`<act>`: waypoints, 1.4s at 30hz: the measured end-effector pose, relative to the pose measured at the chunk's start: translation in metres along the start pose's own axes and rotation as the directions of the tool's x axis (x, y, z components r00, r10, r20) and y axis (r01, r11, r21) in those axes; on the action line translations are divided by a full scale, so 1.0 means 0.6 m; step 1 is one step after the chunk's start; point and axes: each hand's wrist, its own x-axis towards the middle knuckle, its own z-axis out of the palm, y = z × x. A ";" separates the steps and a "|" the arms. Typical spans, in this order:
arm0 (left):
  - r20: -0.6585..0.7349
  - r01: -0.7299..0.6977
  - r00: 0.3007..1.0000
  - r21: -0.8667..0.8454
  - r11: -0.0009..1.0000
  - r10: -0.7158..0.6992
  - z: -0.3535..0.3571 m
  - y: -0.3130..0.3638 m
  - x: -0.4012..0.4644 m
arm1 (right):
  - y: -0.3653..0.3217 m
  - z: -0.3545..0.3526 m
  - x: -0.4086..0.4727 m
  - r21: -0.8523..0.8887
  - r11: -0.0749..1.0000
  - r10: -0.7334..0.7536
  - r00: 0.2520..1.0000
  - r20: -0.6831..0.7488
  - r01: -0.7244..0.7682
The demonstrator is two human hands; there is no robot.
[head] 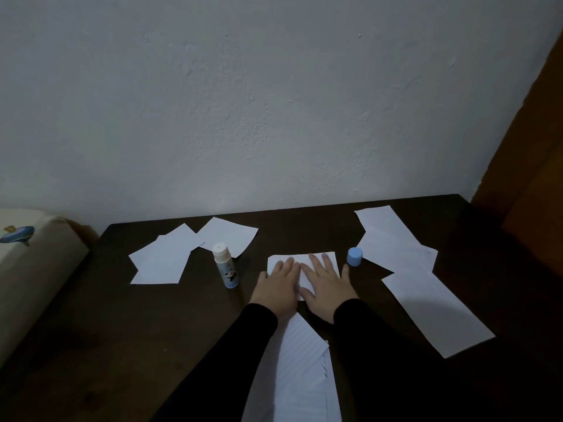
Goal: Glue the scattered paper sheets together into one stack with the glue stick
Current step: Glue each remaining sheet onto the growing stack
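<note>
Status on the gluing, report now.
Left hand and right hand flat, pressing the centre sheet, no grip. Glue stick upright, uncapped; cap right of sheet. Loose sheets left, more right.

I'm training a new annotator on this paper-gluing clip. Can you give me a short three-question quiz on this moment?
1. True or false: the glue stick stands upright with its cap off.
2. Where is the blue cap? A) on the glue stick B) on the table right of the hands C) in the left hand
3. What are the left hand and right hand doing?

Key
1. True.
2. B.
3. Both lie flat, fingers straight, pressing the centre sheet down on the table.
</note>
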 end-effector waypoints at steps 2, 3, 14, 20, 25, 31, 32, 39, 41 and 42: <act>0.028 0.037 0.999 -0.015 0.999 -0.037 0.004 -0.007 0.008 | 0.009 0.006 0.010 0.045 0.998 0.044 0.999 0.029 -0.045; 0.037 0.075 0.997 -0.041 0.996 -0.073 0.004 -0.011 0.012 | 0.011 0.008 0.012 0.057 0.996 0.068 0.997 0.027 -0.069; 0.022 0.203 0.979 -0.275 0.940 -0.205 0.003 -0.036 -0.036 | 0.002 0.005 0.002 0.167 0.950 0.264 0.964 0.025 -0.264; -0.351 0.116 0.844 -0.618 0.777 -0.405 0.024 -0.064 -0.116 | 0.004 0.005 -0.009 0.186 0.952 0.256 0.966 -0.044 -0.244; -0.266 0.167 0.619 -0.875 0.455 -0.739 0.023 -0.104 -0.125 | -0.001 0.004 -0.008 0.254 0.925 0.316 0.944 -0.095 -0.284; -0.224 0.137 0.752 -0.867 0.479 -0.620 0.005 -0.123 -0.095 | -0.020 0.001 -0.015 0.266 0.929 0.301 0.944 -0.133 -0.259; -0.212 0.137 0.764 -0.870 0.473 -0.610 0.002 -0.121 -0.094 | -0.020 -0.003 -0.016 0.278 0.924 0.311 0.939 -0.145 -0.263; -0.043 0.297 0.855 -0.776 0.556 -0.517 0.024 -0.141 -0.151 | -0.024 -0.031 -0.037 0.616 0.771 0.341 0.922 -0.185 -0.161; -0.020 0.332 0.881 -0.685 0.648 -0.472 0.023 -0.152 -0.178 | -0.029 -0.041 -0.051 0.771 0.636 0.341 0.911 -0.231 -0.042; 0.004 0.353 0.890 -0.640 0.683 -0.457 0.023 -0.156 -0.189 | -0.032 -0.048 -0.060 0.816 0.578 0.336 0.905 -0.260 0.020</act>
